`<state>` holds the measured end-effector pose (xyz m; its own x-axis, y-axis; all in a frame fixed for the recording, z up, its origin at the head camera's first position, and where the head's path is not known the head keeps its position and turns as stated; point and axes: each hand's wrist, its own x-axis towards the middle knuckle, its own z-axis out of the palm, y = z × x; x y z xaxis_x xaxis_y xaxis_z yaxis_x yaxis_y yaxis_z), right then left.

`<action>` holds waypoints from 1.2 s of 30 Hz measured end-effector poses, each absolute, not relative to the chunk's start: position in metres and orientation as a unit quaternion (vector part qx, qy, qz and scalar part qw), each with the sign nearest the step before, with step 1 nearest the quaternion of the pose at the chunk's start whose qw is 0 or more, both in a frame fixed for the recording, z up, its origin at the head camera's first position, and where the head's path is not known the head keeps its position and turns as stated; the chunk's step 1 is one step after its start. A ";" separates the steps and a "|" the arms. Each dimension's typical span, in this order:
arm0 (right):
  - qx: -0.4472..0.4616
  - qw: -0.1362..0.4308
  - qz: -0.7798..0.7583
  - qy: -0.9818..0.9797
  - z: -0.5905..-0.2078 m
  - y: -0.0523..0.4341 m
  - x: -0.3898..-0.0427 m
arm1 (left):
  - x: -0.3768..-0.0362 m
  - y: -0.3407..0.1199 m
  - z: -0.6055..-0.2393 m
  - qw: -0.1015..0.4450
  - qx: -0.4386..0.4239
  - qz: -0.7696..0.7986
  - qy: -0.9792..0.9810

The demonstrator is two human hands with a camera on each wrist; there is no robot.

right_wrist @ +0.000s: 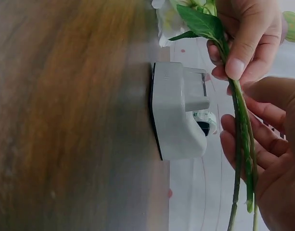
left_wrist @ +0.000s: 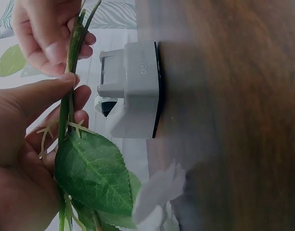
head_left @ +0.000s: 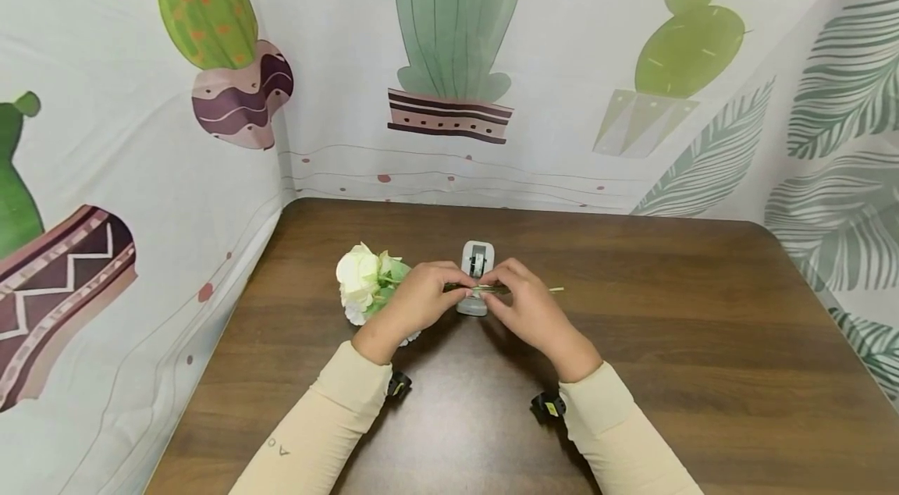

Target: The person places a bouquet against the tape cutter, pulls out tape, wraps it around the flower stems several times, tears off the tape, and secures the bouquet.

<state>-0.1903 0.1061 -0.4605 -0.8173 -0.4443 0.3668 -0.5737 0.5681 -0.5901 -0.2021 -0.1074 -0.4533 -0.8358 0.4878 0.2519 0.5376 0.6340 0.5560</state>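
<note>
Left hand [head_left: 414, 301] and right hand [head_left: 525, 306] both pinch the green stems [right_wrist: 239, 144], held level just above the grey dispenser [head_left: 476, 276]; white flower [head_left: 358, 276] at the left end, by the leaf [left_wrist: 92, 173]; dispenser stands on the wooden table [head_left: 702, 339]; cactus-print cloth [head_left: 456, 50] behind.

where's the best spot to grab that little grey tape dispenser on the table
Probably by the two flat side walls of the tape dispenser, across its narrow width, coming down from above. It stands flat on the wooden table with its base down, and the blocky lower body looks broad and plain. The flower stems, held by the left hand and right hand, cross over it, so reach from behind them.
</note>
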 end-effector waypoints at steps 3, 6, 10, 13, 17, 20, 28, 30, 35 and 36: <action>0.288 0.095 0.357 -0.883 -0.460 0.106 -0.190 | -0.201 -0.106 -0.453 0.054 -0.291 -0.308 -0.904; 0.289 0.111 0.344 -0.886 -0.460 0.105 -0.190 | -0.200 -0.104 -0.452 0.068 -0.294 -0.297 -0.906; 0.293 0.125 0.326 -0.890 -0.461 0.104 -0.191 | -0.199 -0.103 -0.451 0.077 -0.297 -0.291 -0.906; 0.299 0.131 0.317 -0.890 -0.461 0.104 -0.190 | -0.199 -0.103 -0.452 0.081 -0.301 -0.282 -0.907; 0.307 0.136 0.314 -0.888 -0.462 0.105 -0.190 | -0.199 -0.102 -0.452 0.086 -0.302 -0.270 -0.910; 0.313 0.135 0.316 -0.885 -0.463 0.105 -0.190 | -0.198 -0.102 -0.452 0.092 -0.302 -0.265 -0.911; 0.328 0.148 0.312 -0.879 -0.467 0.104 -0.190 | -0.195 -0.101 -0.449 0.108 -0.311 -0.242 -0.913; 0.328 0.151 0.307 -0.881 -0.468 0.104 -0.190 | -0.195 -0.101 -0.449 0.111 -0.314 -0.234 -0.914; 0.332 0.156 0.292 -0.883 -0.469 0.103 -0.189 | -0.195 -0.102 -0.448 0.110 -0.315 -0.224 -0.916; 0.333 0.156 0.291 -0.883 -0.469 0.103 -0.189 | -0.195 -0.102 -0.447 0.108 -0.314 -0.225 -0.916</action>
